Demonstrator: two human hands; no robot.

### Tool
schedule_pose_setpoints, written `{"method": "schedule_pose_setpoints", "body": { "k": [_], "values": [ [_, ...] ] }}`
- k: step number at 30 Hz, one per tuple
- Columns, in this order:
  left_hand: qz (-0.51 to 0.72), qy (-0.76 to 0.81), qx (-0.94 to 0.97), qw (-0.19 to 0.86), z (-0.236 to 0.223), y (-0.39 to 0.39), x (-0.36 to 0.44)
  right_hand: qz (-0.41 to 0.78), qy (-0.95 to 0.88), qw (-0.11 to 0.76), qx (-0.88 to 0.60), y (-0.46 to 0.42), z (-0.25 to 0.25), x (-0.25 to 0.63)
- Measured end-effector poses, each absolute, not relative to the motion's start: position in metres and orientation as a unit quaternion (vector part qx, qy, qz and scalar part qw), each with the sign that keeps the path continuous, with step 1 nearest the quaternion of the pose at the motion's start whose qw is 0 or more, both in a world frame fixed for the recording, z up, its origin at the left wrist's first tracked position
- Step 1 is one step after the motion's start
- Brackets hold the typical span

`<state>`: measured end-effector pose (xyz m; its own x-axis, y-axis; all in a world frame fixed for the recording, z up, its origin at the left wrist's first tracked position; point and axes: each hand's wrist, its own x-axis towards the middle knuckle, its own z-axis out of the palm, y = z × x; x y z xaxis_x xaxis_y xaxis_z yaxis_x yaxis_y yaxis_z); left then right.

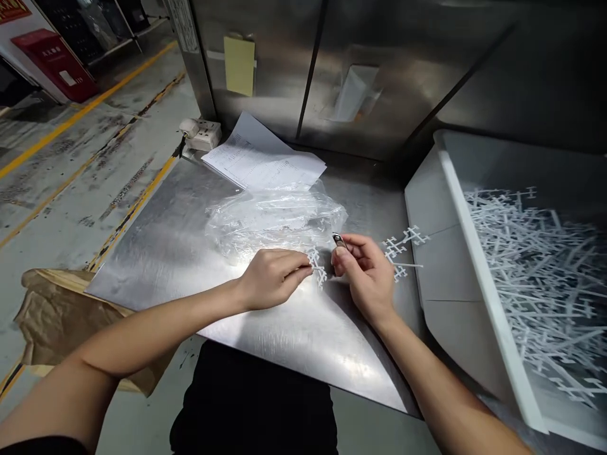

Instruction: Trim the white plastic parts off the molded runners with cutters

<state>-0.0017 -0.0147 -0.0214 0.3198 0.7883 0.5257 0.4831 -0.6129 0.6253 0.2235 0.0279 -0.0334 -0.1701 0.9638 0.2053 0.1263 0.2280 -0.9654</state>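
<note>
My left hand (274, 278) pinches a small white branched plastic piece (317, 268) between thumb and fingertips, above the metal table. Close by on its right, my right hand (365, 272) is closed around a nail clipper (339, 241), whose shiny tip points up and left toward the white piece without touching it. Just beyond both hands lies a crumpled clear plastic bag (279, 218). Several more white branched pieces (403, 243) rest on the table to the right of my right hand, partly behind it.
A big white bin (484, 272) full of white branched pieces stands at the right. Printed papers (265, 155) and a white power socket (203, 134) lie at the back, against a metal wall (270, 38). Brown paper (52, 322) is beyond the table's left edge.
</note>
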Motion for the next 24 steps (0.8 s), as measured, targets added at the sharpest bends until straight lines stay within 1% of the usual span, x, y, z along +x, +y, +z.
{"method": "schedule_pose_setpoints", "body": {
  "k": [3, 6, 13, 24],
  "values": [
    [0.432, 0.399, 0.790, 0.174, -0.025, -0.016, -0.001, 0.439, -0.666, 0.420, -0.433, 0.020, -0.030, 0.222],
    [0.426, 0.406, 0.790, 0.170, -0.026, -0.016, -0.001, 0.412, -0.704, 0.394, -0.425, 0.017, -0.026, 0.223],
    [0.397, 0.408, 0.804, 0.173, -0.023, -0.016, -0.001, 0.360, -0.748, 0.401, -0.386, 0.020, -0.019, 0.228],
    [0.385, 0.392, 0.820, 0.161, -0.023, -0.017, 0.000, 0.333, -0.773, 0.396, -0.367, 0.020, -0.019, 0.230]
  ]
}}
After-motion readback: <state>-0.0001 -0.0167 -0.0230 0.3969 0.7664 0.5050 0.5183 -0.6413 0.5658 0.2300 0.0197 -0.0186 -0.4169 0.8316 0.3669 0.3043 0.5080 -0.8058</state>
